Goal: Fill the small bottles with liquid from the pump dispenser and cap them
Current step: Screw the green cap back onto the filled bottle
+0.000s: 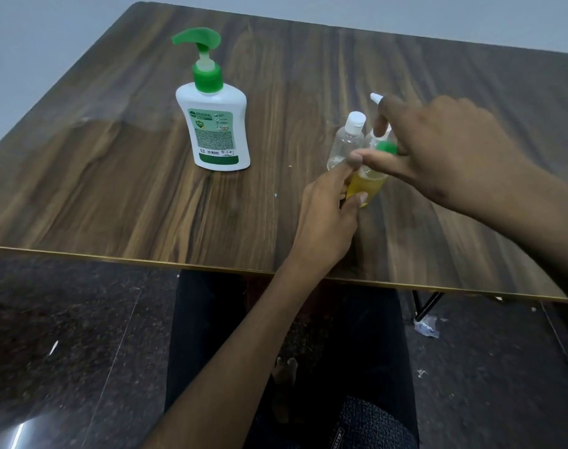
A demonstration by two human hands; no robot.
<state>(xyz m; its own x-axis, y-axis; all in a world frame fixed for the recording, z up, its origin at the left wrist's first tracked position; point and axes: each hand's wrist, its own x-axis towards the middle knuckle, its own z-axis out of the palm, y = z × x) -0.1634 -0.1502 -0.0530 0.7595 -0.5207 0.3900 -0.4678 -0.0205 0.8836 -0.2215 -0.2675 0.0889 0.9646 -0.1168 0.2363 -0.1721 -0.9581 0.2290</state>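
Observation:
A small clear bottle [368, 184] holding yellow liquid stands on the wooden table [130, 176], right of centre. My left hand [328, 205] grips its body from the near side. My right hand [438, 147] comes over from the right and pinches the bottle's green cap [387, 147] between thumb and fingers. Just behind it stand an empty clear bottle with a white cap [347, 140] and another small bottle with a white nozzle [377, 98], mostly hidden by my right hand. The white pump dispenser [214, 124] with its green pump head stands upright to the left.
The table's near edge [146, 262] runs across the middle of the view. Below it are my dark-trousered legs, a dark speckled floor, a black table leg [428, 306] and a scrap of crumpled plastic [426, 328] at the right.

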